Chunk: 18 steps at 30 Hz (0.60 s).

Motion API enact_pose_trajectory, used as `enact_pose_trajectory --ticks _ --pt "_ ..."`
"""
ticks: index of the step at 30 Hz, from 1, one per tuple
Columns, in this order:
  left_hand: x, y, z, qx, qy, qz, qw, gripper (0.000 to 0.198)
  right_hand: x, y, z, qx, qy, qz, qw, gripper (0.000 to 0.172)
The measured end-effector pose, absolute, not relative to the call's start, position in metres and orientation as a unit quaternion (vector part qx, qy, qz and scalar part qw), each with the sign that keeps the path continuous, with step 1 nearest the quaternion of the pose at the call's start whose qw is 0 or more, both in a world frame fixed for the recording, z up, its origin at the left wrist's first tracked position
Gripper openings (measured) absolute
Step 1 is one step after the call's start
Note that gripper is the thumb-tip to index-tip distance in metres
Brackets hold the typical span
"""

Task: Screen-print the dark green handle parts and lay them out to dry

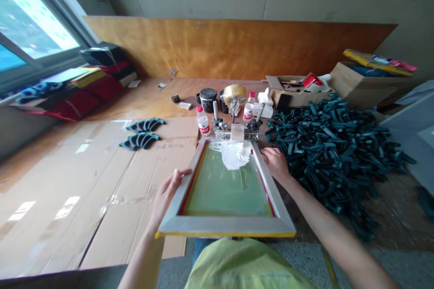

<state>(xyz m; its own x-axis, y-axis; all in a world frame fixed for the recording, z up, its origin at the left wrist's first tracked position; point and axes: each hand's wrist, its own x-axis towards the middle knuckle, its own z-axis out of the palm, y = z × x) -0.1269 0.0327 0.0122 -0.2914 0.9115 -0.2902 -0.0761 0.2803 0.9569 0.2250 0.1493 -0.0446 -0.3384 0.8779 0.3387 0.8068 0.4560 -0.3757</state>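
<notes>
A screen-printing frame point(227, 224) with a grey metal border and green mesh point(224, 189) extends towards me from a clamp stand point(251, 135). A white plastic-like sheet point(233, 156) covers part of the mesh at its far end. My left hand point(167, 192) is closed at the frame's left side, its thumb and finger against the border. My right hand point(277, 165) is beside the far right side of the frame, fingers curled in close to the edge. Their tips are partly hidden, and what they hold, if anything, cannot be made out.
A large heap of dark green curved parts point(325, 158) lies to the right. Two rows of similar parts point(139, 141) rest on flattened cardboard point(145, 176) at left. Behind the stand are red-capped bottles point(203, 123), a black tub point(208, 99), a tape roll point(234, 92) and an open box point(301, 98).
</notes>
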Motion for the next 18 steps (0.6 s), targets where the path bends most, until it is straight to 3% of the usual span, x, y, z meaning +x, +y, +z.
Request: enact_pose_trajectory --ticks 2,6,12,18 --pt "-0.126 0.018 -0.017 0.319 0.637 0.457 0.532 0.074 0.222 0.166 -0.029 -0.552 -0.788 0.038 0.269 0.03" --pt "-0.119 0.012 -0.065 0.319 0.665 0.443 0.51 0.099 0.176 0.195 -0.005 -0.508 -0.834 0.026 0.215 0.048" --pt "-0.12 0.015 -0.083 0.319 0.677 0.433 0.502 0.096 0.139 0.195 -0.008 -0.509 -0.857 0.062 0.05 0.011" --pt "-0.123 0.015 -0.091 0.331 0.669 0.423 0.514 0.093 0.166 0.143 -0.024 -0.367 -0.928 0.051 0.044 0.02"
